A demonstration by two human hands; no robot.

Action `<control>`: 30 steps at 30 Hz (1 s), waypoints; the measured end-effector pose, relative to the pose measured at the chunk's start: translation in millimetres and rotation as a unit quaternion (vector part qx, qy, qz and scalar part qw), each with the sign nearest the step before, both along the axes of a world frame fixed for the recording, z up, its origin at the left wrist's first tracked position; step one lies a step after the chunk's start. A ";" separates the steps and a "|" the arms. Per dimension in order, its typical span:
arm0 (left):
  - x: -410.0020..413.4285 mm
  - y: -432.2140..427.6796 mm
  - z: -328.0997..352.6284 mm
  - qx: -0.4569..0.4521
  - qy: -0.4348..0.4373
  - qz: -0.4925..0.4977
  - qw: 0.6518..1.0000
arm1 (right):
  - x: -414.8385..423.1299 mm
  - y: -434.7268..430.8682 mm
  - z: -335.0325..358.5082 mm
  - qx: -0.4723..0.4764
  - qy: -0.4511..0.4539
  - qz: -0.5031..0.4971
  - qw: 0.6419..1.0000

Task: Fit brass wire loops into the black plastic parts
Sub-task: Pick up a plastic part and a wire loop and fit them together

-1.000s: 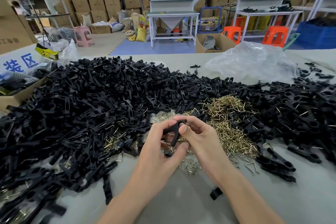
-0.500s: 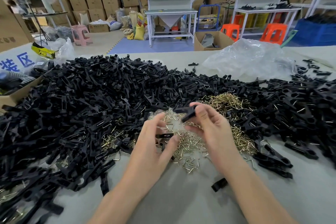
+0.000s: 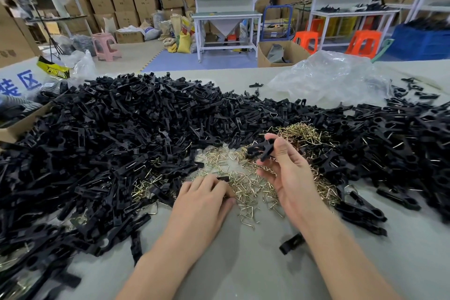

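My right hand [image 3: 286,173] pinches a black plastic part [image 3: 259,150] between thumb and fingers, lifted above the brass wire loops [image 3: 246,185] scattered on the table. My left hand [image 3: 204,200] is down on the table at the near edge of the loops, fingers curled around a small black part [image 3: 222,178] that mostly hides under them. A huge pile of black plastic parts [image 3: 117,134] spreads to the left and behind, and another pile of parts [image 3: 401,139] lies to the right.
A crumpled clear plastic bag [image 3: 326,78] lies at the back right of the grey table [image 3: 243,263]. A cardboard box [image 3: 14,129] stands at the left edge. One loose black part [image 3: 291,243] lies by my right forearm. Shelves, stools and cartons stand beyond the table.
My hands have come apart: the right hand lifted one black part up and right, while the left hand dropped to the table among the loops with another small black part.
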State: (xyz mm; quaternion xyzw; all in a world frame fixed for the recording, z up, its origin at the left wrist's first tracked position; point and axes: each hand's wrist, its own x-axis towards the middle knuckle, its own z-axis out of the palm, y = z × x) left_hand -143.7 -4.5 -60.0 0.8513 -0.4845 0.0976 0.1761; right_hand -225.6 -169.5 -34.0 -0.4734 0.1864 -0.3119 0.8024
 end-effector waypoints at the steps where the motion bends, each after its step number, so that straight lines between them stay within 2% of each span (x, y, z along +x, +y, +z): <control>1: 0.2 0.2 0.1 -0.006 -0.006 0.001 1.000 | 0.0 0.3 -0.3 -0.002 0.002 0.004 1.000; 7: 1.5 2.2 2.1 -0.027 -0.011 0.002 1.000 | 1.4 0.7 -1.7 -0.015 0.006 0.018 1.000; 12: 7.2 5.3 7.3 -0.124 0.081 0.035 0.988 | 2.7 0.4 -2.3 -0.003 -0.002 0.041 0.999; 16: 6.9 5.0 11.0 -0.223 0.146 0.058 0.962 | 3.8 2.8 -3.2 -0.004 -0.009 0.088 0.996; 19: 6.6 5.3 12.9 -0.304 0.213 0.084 0.925 | 3.8 6.8 -3.1 0.005 -0.013 0.146 0.989; 24: 8.0 4.8 15.7 -0.332 0.250 0.078 0.906 | 1.9 11.6 -3.7 0.005 -0.010 0.244 0.970; 30: 7.1 3.8 13.7 -0.397 0.310 0.078 0.860 | 2.3 21.5 -2.9 -0.010 0.003 0.310 0.951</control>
